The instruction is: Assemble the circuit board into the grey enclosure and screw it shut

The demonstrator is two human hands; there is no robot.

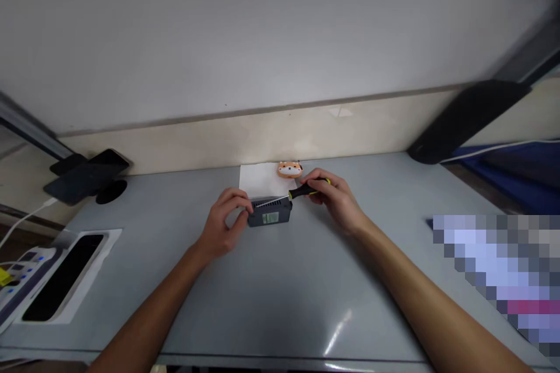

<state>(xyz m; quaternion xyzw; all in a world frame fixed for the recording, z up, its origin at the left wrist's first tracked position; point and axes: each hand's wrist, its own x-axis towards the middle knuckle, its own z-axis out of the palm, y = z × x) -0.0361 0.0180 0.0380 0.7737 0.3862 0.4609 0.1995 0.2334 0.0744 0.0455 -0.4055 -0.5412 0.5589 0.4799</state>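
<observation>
A dark grey box-shaped device [280, 217] with vent slots on top and a pale label on its front stands on the grey table. The fingers of my left hand [224, 222] pinch its left end. In my right hand [335, 197] is a screwdriver [301, 190] with a black and yellow handle. Its long thin shaft lies across the device's slotted top, pointing left. I cannot tell whether the tip, close to my left fingertips, is in a hole or only rests on the surface.
Behind the device, an orange animal-face case [290, 169] sits on a white paper [258, 178]. At left are a phone on a stand [90, 175], another phone [65, 277] on white paper and a power strip [26, 280]. A black upright object [464, 122] and a pixelated area [494, 274] are at right.
</observation>
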